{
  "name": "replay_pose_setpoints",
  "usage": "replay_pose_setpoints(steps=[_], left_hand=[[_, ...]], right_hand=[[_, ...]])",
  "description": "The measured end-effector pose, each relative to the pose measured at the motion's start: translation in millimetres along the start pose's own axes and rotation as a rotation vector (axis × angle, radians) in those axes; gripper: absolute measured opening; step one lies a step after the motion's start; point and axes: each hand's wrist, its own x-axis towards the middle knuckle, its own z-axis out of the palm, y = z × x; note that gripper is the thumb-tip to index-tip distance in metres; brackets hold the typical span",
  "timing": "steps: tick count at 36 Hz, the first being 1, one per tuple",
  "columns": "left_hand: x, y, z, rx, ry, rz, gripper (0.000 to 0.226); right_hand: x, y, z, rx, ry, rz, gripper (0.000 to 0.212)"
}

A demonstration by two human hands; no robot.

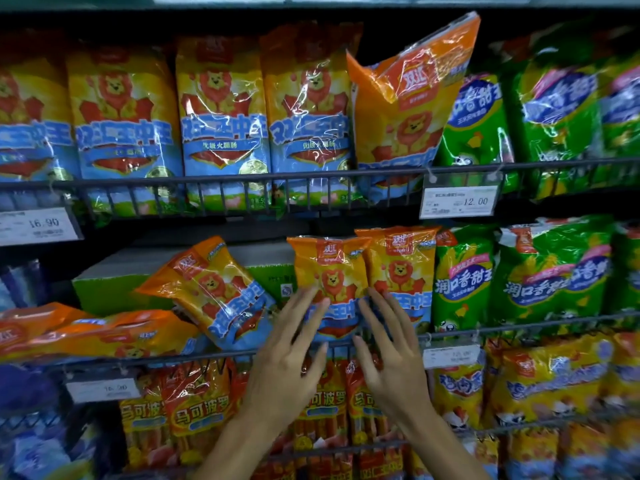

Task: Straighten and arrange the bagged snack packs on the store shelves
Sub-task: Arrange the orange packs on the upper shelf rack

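An orange lion-print snack pack [330, 268] stands upright on the middle shelf behind the wire rail [221, 356]. My left hand [289, 358] and my right hand [389, 355] are raised in front of its lower half with fingers spread and straight; the fingertips reach the pack's blue band. A second orange pack [403, 268] stands just right of it. Another orange pack [214, 292] leans tilted to the left, and more orange packs [86, 332] lie flat at far left. On the top shelf an orange pack [405, 109] tilts rightwards out of its row.
Green corn-sausage bags [464, 282] fill the right of the middle and top shelves. A green carton [114, 289] sits behind the tilted pack. Price tags [459, 201] hang on the rails. Red and yellow sausage packs [194, 410] fill the lower shelf.
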Motion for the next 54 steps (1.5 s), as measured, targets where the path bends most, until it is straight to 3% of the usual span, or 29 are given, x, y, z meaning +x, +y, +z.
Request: replay_pose_setpoints(steps=[4,21,29,36,43,45,49,54], left_hand=[[0,2,11,0.11,-0.121,0.015,0.077],[0,-1,4,0.123,-0.192,-0.026,0.071],[-2,15,5,0.165,-0.178,-0.1,0.072],[-2,14,-17,0.125,-0.254,-0.101,0.065],[-31,-18,-53,0.149,-0.172,-0.163,0.053],[-40,-32,-63,0.158,-0.151,-0.148,0.051],[-61,-54,-81,0.14,-0.107,-0.061,0.045],[-83,-82,-102,0.103,-0.093,-0.02,0.04]], right_hand=[[1,0,-3,-0.037,-0.077,-0.015,0.062],[3,10,-18,-0.153,-0.253,-0.06,0.075],[3,13,-19,-0.143,-0.255,-0.12,0.074],[7,9,-15,-0.008,-0.197,-0.08,0.067],[20,-31,-15,0.202,-0.125,-0.153,0.053],[22,-47,-11,0.27,-0.16,-0.173,0.049],[39,-84,0,0.449,-0.33,-0.021,0.056],[65,-113,32,0.416,-0.404,0.052,0.057]])
